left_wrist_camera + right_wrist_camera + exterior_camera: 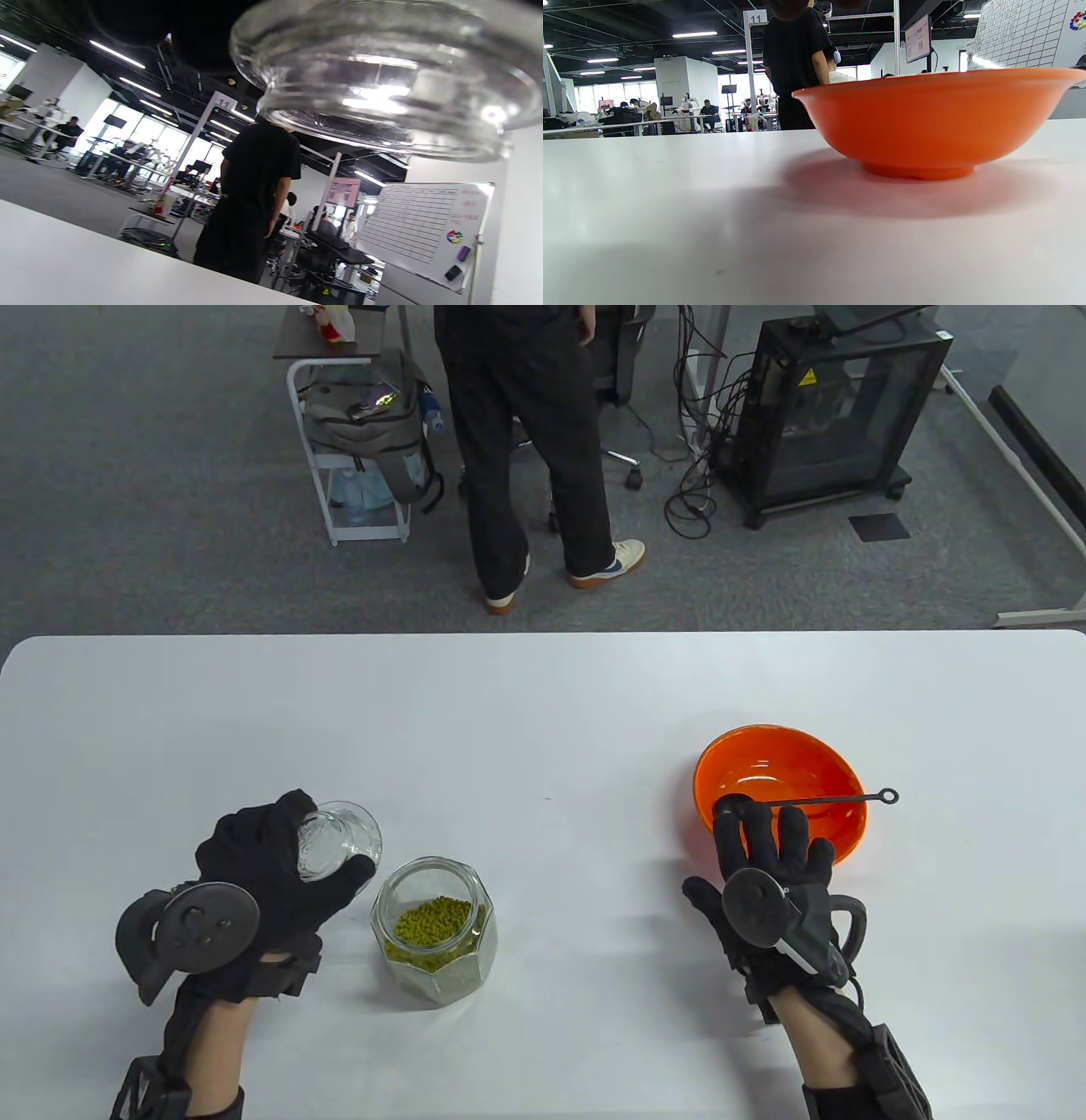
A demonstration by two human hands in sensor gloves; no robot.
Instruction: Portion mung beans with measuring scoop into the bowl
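Note:
An open glass jar (434, 931) partly filled with green mung beans (431, 923) stands near the table's front left. My left hand (327, 840) holds the jar's glass lid (335, 840) in the air just left of the jar; the lid (382, 76) fills the top of the left wrist view. An orange bowl (780, 791) sits at the right, seen side-on as the bowl (937, 118) in the right wrist view. A thin black measuring scoop (814, 800) lies across the bowl, its ringed handle pointing right. My right hand (755, 848) reaches over the bowl's near rim with straight, spread fingers, the index fingertip at the scoop's cup end.
The white table (543, 712) runs the full width of the view. A person (530, 449) in black stands beyond its far edge, near a cart (356, 449) and a black cabinet (836, 415).

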